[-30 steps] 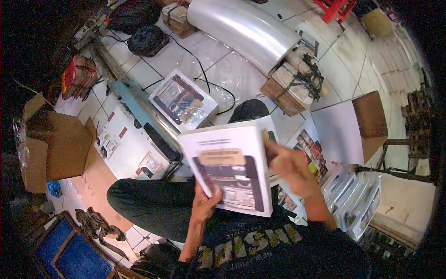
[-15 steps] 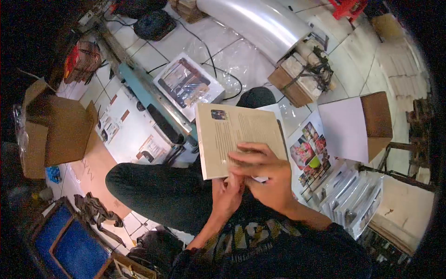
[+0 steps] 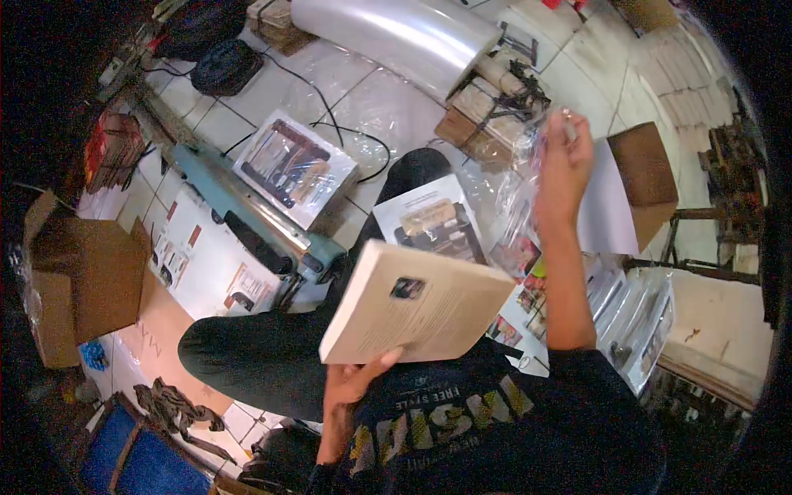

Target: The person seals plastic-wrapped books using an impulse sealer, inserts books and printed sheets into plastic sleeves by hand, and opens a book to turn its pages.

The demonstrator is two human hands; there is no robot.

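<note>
A thick book (image 3: 417, 309) with a cream cover, a small picture and lines of print is tilted in front of my chest. My left hand (image 3: 353, 388) grips its lower left edge, thumb lying on the cover. Raised to the right, my right hand (image 3: 565, 165) has its fingers pinched together on clear plastic film (image 3: 521, 194), which hangs in creases beside the wrist. Under and beyond the held book, another book with a printed cover (image 3: 433, 221) rests by my knee. A sheet of colourful photos (image 3: 532, 305) lies below the film.
A blue sealing machine (image 3: 235, 202) stands at left, near a stack of wrapped books (image 3: 295, 169). A large roll of plastic (image 3: 404, 33) lies at the back. Cardboard boxes (image 3: 107, 272) and wrapped packs (image 3: 635, 318) flank me. A cable (image 3: 326, 103) crosses the floor.
My right hand has left the book and moved up and right, now with plastic film. The book is lower and more tilted in my left hand, uncovering the printed book behind. The view has shifted.
</note>
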